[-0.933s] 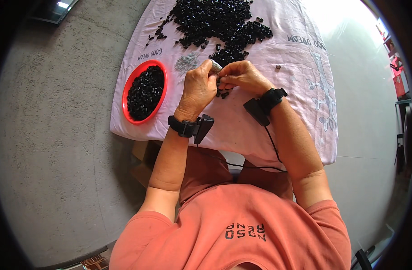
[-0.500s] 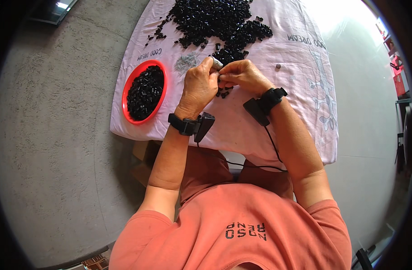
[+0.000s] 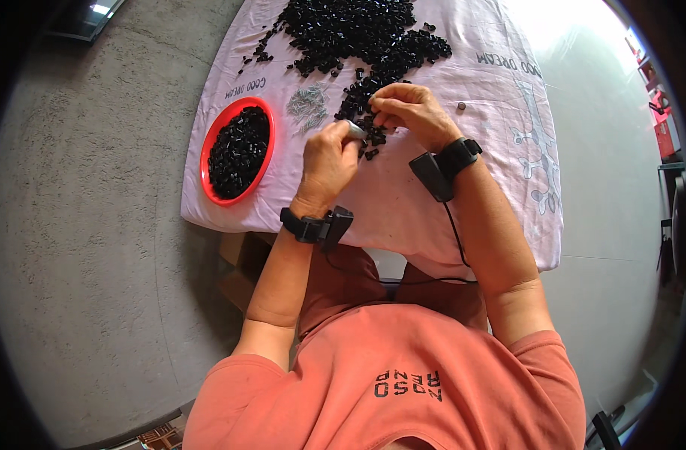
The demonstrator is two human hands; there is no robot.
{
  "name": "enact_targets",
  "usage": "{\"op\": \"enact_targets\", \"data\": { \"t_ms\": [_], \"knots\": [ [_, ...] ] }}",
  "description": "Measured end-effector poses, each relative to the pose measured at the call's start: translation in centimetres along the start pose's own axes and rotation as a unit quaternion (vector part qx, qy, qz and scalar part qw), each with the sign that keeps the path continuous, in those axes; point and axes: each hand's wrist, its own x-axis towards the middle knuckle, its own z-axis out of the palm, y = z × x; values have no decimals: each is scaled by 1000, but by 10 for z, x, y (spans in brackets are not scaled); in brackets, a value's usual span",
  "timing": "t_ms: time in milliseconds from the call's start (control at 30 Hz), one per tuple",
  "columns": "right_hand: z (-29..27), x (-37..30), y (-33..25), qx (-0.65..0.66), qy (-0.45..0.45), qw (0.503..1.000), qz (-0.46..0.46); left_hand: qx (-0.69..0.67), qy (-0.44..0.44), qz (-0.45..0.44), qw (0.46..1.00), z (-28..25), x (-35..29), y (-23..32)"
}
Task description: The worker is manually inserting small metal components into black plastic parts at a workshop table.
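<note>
My left hand is closed beside small black plastic pieces on the cloth. A pale grey covering, perhaps tape, shows at its index fingertip. Whatever its fingers hold is hidden. To the right, my right hand has thumb and fingertips drawn together over the near end of the black pieces; anything between them is too small to make out. A big heap of black pieces spreads behind both hands. Thin silvery metal pins lie in a loose pile left of the hands.
A red oval bowl full of black pieces stands at the table's left side. Pink printed cloth covers the table. One small dark round piece lies alone at the right. Each wrist carries a black strapped device with a cable.
My hands have moved apart. The left one came down and slightly left, and the right one lifted its fingers away to the right over the black pieces.
</note>
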Motion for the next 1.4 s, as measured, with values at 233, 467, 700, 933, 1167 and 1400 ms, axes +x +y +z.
{"op": "enact_targets", "data": {
  "t_ms": [233,467,700,933,1167,1400],
  "knots": [
    [-2,-3,-5,18,14,1000,14,105,-20,-7,994,18,-15,8],
    [-6,0,-1,28,1,999,16,88,-9,28,996,20,-15,2],
    [-6,1,-2,22,23,999,14,56,44,-23,997,-9,-22,-18],
    [-9,3,0,21,33,999,0,16,28,-42,999,-10,-37,-20],
    [-11,2,-1,27,73,996,-30,28,4,-66,997,-4,-37,-11],
    [-16,5,1,38,113,991,-62,13,76,-60,995,-4,-36,-23]
  ]
}}
